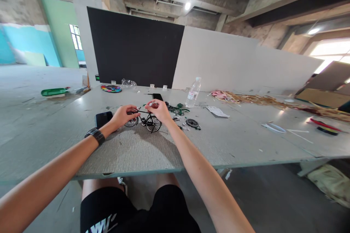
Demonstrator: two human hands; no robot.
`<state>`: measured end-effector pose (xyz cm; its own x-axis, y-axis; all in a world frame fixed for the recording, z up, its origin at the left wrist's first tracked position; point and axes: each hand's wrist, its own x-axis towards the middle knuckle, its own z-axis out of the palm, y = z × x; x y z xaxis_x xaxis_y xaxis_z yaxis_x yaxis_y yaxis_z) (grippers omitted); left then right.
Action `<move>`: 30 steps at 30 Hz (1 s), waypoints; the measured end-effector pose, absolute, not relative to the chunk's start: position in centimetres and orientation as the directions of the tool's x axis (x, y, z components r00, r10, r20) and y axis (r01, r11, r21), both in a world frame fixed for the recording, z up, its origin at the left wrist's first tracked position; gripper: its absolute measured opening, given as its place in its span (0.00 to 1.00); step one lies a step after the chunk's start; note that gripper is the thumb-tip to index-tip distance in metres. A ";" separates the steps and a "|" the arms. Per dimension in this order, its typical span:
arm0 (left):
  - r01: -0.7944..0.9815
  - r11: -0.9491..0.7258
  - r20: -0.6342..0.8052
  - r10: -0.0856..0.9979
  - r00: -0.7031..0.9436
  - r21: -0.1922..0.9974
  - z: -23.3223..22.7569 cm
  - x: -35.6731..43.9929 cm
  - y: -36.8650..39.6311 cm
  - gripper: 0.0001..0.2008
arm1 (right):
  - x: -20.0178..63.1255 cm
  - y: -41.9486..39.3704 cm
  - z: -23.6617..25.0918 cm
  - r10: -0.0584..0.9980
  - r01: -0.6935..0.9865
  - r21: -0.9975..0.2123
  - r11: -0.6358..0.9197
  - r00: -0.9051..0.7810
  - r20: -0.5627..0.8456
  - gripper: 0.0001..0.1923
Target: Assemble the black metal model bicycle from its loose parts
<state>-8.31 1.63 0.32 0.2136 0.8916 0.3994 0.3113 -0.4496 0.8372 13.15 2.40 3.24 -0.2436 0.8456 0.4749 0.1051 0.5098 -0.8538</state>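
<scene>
A small black model bicycle with thin-spoked wheels stands upright on the table in front of me. My left hand is closed at its left end, with the fingers around the frame above the left wheel. Over the other end, my right hand pinches a small silvery part, whose exact kind is too small to make out. Right of the bicycle lies a loose spoked wheel among small loose parts. Dark green and black pieces lie behind them.
A phone lies left of my left wrist, and another dark phone-like object is behind my hands. A water bottle stands near a paper sheet. Further off are a colourful palette, straw-like strips and a black-and-white partition.
</scene>
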 end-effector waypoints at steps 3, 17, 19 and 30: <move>0.297 -0.458 0.412 0.888 0.206 0.838 0.4 -8.2 1.5 0.22 | 13.3 2.4 3.5 0.836 0.186 -0.821 0.540 -0.237 0.495 0.21; 0.322 -0.462 0.488 0.873 -0.001 0.826 0.8 -8.6 1.7 0.23 | 13.1 1.5 4.0 0.753 0.404 -0.665 0.628 -0.102 0.650 0.11; 0.334 -0.475 0.499 0.866 0.014 0.814 0.9 -8.5 1.5 0.22 | 12.9 1.3 4.0 0.738 0.431 -0.636 0.640 -0.113 0.665 0.10; 0.342 -0.524 0.535 0.842 0.069 0.780 1.3 -8.0 0.7 0.21 | 12.1 0.9 4.1 0.650 0.466 -0.519 0.717 -0.178 0.739 0.12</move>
<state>-8.00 0.67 1.28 0.0691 0.8417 0.5355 0.3418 -0.5243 0.7799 12.08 0.88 4.14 -0.1782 0.6502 0.7386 0.4661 0.7169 -0.5186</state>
